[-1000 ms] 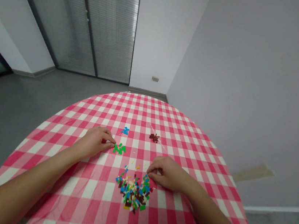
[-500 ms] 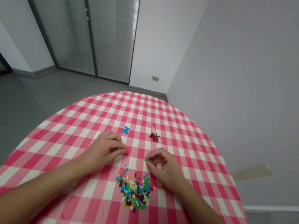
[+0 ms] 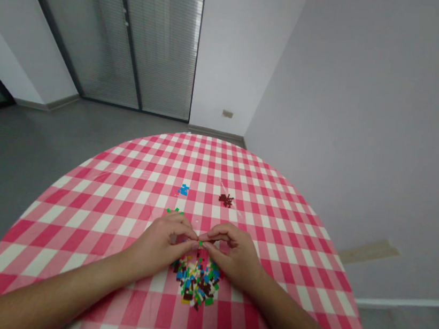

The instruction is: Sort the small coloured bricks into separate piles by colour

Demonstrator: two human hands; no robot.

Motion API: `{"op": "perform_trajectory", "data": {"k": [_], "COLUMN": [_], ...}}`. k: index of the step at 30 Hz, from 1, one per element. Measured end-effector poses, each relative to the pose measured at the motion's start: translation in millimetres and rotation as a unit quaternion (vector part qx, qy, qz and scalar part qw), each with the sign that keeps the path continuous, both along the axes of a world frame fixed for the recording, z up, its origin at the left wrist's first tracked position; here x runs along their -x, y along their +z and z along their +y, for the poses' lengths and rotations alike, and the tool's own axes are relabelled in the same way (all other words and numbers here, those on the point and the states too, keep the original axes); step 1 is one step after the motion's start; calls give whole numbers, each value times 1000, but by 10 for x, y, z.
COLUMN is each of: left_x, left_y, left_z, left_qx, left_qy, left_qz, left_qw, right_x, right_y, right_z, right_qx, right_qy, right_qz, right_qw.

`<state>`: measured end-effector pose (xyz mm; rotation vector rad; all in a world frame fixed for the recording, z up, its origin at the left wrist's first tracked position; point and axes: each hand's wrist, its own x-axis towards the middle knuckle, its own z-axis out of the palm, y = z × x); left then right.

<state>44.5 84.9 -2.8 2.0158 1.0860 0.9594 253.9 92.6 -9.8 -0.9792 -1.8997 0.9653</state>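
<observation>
Just above the near pile, my left hand [image 3: 164, 242] and my right hand [image 3: 238, 254] meet fingertip to fingertip. A tiny green toy brick [image 3: 200, 243] shows between them, pinched by thumb and fingers from both sides. Whether it is one piece or two joined is too small to tell. Below the hands lies a mixed pile of small bricks [image 3: 197, 286] in green, blue, brown, yellow and white; my fingers cover its upper edge. Beyond my left knuckles sit a few loose green bricks [image 3: 175, 211], partly hidden by the hand.
Farther up the round table with its red-and-white checked cloth [image 3: 118, 194] are a small blue brick group [image 3: 184, 189] and a dark brown one [image 3: 226, 200]. A wall [image 3: 362, 124] rises on the right, with a glass partition [image 3: 154, 42] behind.
My left hand has come down and right from the loose green bricks, exposing them. My right hand has shifted left with its green brick, and the fingertips now meet.
</observation>
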Motion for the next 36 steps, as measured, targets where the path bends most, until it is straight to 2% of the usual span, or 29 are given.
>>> {"op": "perform_trajectory", "data": {"k": [6, 12, 19, 24, 27, 29, 31, 32, 36], "left_x": [-8, 2, 1, 36, 190, 358, 544, 629, 837], "left_y": [14, 5, 0, 39, 96, 111, 89, 64, -67], "left_z": [-12, -15, -20, 10, 140, 274, 418, 482, 633], "left_qx": [4, 16, 21, -7, -10, 10, 40, 48, 72], "left_qy": [-5, -25, -28, -8, 60, 134, 178, 179, 101], "left_qz": [-12, -32, -14, 4, 13, 9, 34, 59, 151], "left_qw": [1000, 999, 999, 1000, 998, 991, 983, 981, 981], "right_x": [-4, 2, 8, 19, 8, -7, -25, -34, -87], "right_y": [-15, -39, -3, 38, 44, 38, 31, 29, 44], "right_z": [11, 12, 7, 8, 17, 27, 43, 53, 112], "right_qx": [-14, 7, 4, -39, -65, -72, -73, -72, -80], "right_qy": [-2, 12, 11, -18, -23, -18, -13, -10, 7], "right_qz": [7, 23, 5, -39, -59, -66, -78, -84, -109], "right_qw": [1000, 1000, 1000, 998, 996, 995, 994, 994, 991]}}
